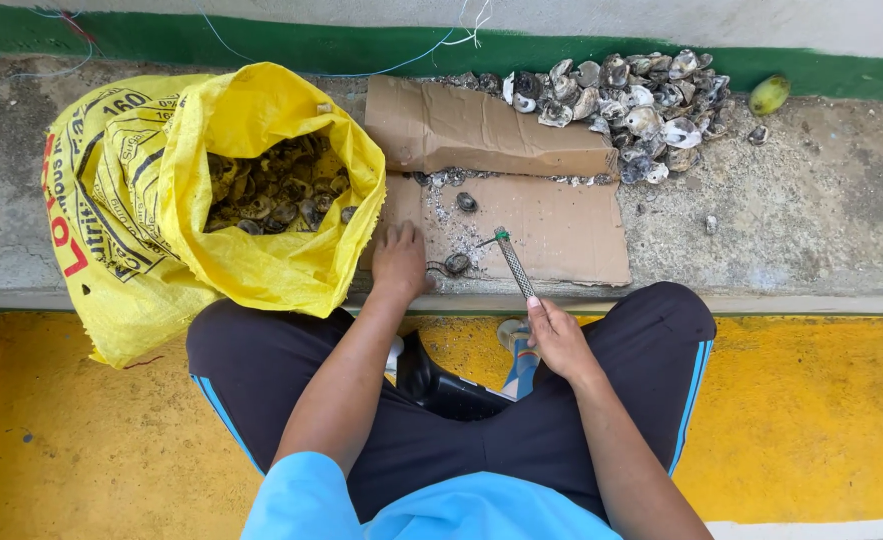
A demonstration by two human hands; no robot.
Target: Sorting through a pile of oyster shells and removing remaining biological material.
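At frame centre the left hand [399, 262] presses fingers down by a dark rough-shelled oyster [457, 263] on the brown cardboard sheet [561, 225]. The right hand [557, 338] fists a ridged metal rod [514, 265]; a glancing strike could hit those fingers.

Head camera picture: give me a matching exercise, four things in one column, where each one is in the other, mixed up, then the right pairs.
Things:
1. Yellow sack
2. Shell pile
3. Metal rod
4. Green fruit

Places:
A. In the right hand, tip over the cardboard
B. Far right, by the green wall stripe
C. Left of the cardboard, open, with shells inside
D. Beyond the cardboard, against the wall

Pairs: 1-C, 2-D, 3-A, 4-B

The left hand rests at the cardboard's near edge beside a single shell.
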